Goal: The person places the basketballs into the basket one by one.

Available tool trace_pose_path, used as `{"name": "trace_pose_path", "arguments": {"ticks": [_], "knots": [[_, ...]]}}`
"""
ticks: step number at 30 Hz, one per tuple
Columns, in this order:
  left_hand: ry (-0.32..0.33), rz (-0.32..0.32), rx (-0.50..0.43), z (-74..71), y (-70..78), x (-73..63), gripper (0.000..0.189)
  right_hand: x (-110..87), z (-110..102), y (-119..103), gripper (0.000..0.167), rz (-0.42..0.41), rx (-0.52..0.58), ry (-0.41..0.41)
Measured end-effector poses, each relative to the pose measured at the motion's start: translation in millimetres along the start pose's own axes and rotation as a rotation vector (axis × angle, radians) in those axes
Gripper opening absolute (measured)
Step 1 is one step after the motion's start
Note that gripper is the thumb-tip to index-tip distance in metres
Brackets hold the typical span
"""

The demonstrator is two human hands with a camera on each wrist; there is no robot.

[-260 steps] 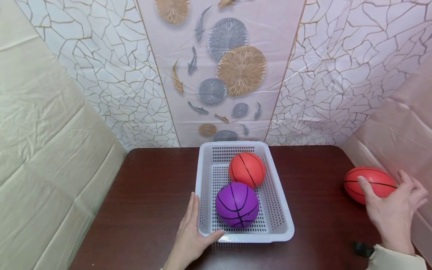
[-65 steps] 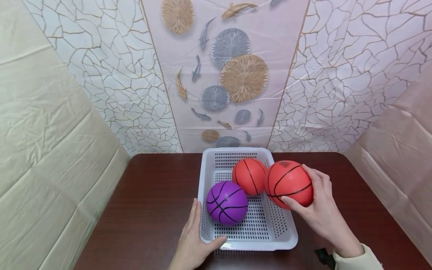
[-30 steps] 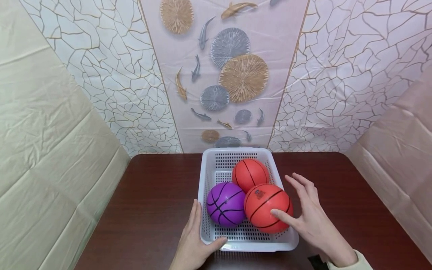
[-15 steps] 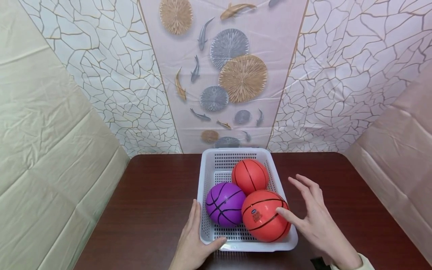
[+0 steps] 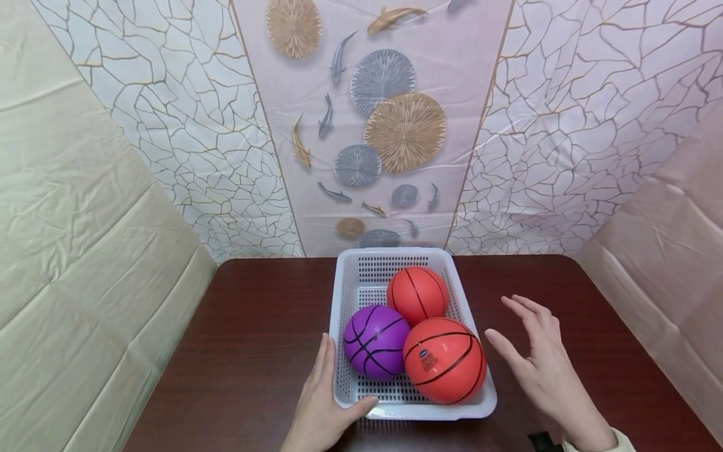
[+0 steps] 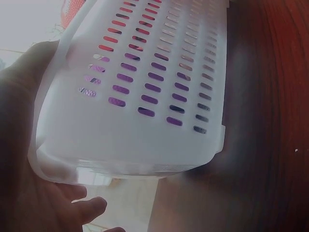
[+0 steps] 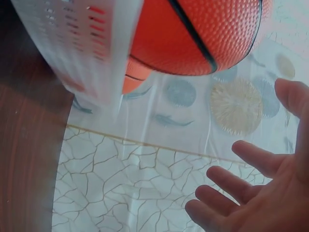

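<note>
A white perforated plastic basket [image 5: 350, 276] stands on the dark table with three toy basketballs in it. The purple ball [image 5: 377, 342] is at the left, a red ball [image 5: 418, 294] farther back. A larger red ball [image 5: 445, 361], with a small printed mark, sits at the front right. My left hand [image 5: 324, 398] rests against the basket's near left corner, fingers straight along the side and thumb over the near rim. Right of the basket my right hand [image 5: 545, 370] holds nothing; its fingers are spread and apart from the large red ball, as the right wrist view also shows.
The dark wooden table [image 5: 254, 326] extends to both sides of the basket. A patterned cloth wall [image 5: 361, 201] rises behind its back edge. Pale padded panels [image 5: 141, 263] flank the table on left and right.
My right hand brought the larger red ball from the far right into the basket, let it go and drew back to the right. The purple ball shifted left; my left hand stayed at the corner.
</note>
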State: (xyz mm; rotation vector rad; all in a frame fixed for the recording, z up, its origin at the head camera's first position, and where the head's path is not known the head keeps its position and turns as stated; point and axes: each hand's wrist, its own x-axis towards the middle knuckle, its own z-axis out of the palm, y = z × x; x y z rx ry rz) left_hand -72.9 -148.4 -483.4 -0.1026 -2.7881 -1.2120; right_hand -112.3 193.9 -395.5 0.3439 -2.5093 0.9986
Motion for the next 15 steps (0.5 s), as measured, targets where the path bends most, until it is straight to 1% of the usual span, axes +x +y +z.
{"name": "trace_pose_path", "arguments": {"ticks": [4, 9, 12, 15], "knots": [[0.007, -0.004, -0.01, -0.8, -1.4, 1.1, 0.119, 3.7, -3.4, 9.0, 0.057, 0.022, -0.003, 0.001], [-0.008, -0.011, -0.03, 0.1, -1.1, 3.0, 0.118, 10.1, -14.9, 24.6, 0.057, 0.06, -0.021, -0.008], [-0.013, 0.015, 0.008, -1.5, -0.6, 4.8, 0.116, 13.8, -19.7, 34.6, 0.058, 0.076, -0.037, -0.018], [-0.024, 0.054, 0.065, -7.1, -0.8, 7.1, 0.112, 17.9, -22.7, 43.6, 0.058, 0.087, -0.058, -0.036]]}}
